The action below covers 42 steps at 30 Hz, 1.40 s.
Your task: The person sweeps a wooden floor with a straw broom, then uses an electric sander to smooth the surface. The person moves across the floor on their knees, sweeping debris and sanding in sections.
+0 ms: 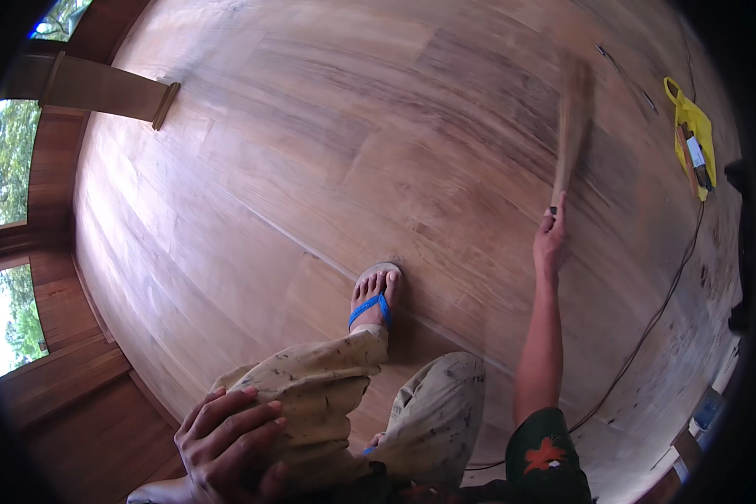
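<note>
A wooden plank floor [311, 168] fills nearly the whole frame, its boards bending toward the rim. At the far left, wooden wall panelling [67, 395] rises beside window openings [8, 160] that show green trees outside. A wooden post [101, 88] crosses the upper left corner and meets the floor there.

In the lower middle, the person's legs show in loose beige trousers [336, 395] flecked with dark spots. One foot in a blue-strapped flip-flop [375, 298] is planted on the boards near the centre of the frame.

The left hand [227, 441] lies at the bottom left, fingers spread and bent over the trouser cloth at the knee, pressing on it rather than closing around anything.

The right hand [551, 239] reaches out at centre right on a bare arm, curled tight around the lower end of a broom [571, 126]. The broom runs up from the fist toward the upper right of the frame, blurred, its far end low over the floor.

At the far right edge a yellow bag [690, 126] lies on the boards with a few small tools on it, too small to tell apart. A thin dark cable [647, 328] trails across the floor from near the bag down to the lower middle of the frame.
</note>
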Motion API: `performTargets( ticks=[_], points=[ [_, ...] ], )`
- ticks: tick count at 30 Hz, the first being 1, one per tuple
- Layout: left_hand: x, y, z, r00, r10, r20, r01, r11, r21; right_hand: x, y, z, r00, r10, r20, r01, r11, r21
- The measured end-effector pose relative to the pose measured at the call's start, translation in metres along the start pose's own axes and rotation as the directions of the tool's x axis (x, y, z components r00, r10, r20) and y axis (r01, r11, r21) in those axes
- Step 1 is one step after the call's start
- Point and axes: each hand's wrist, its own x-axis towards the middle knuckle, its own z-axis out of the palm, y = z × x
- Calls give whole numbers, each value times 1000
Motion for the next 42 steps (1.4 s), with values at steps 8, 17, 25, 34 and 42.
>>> performTargets(
  ticks=[8,17,25,34,42],
  points=[
    [-7,-11,14,997,-18,-70,22,999,47,-156,-12,13,571,-703,423,774,633,9],
    [-42,-15,11,980,-34,-196,26,999,-45,-106,74,-31,999,50,14,-48,995,-87],
    [-96,-38,40,890,-197,-410,20,918,-396,-216,240,-104,922,386,-5,-386,922,-11],
    [28,-314,251,655,-752,73,342,209,-916,-411,352,-143,838,504,-209,-539,826,-165],
    [20,-471,316,-68,-932,-357,917,83,-391,-328,174,-207,998,37,-57,-53,952,-303]
  ],
)
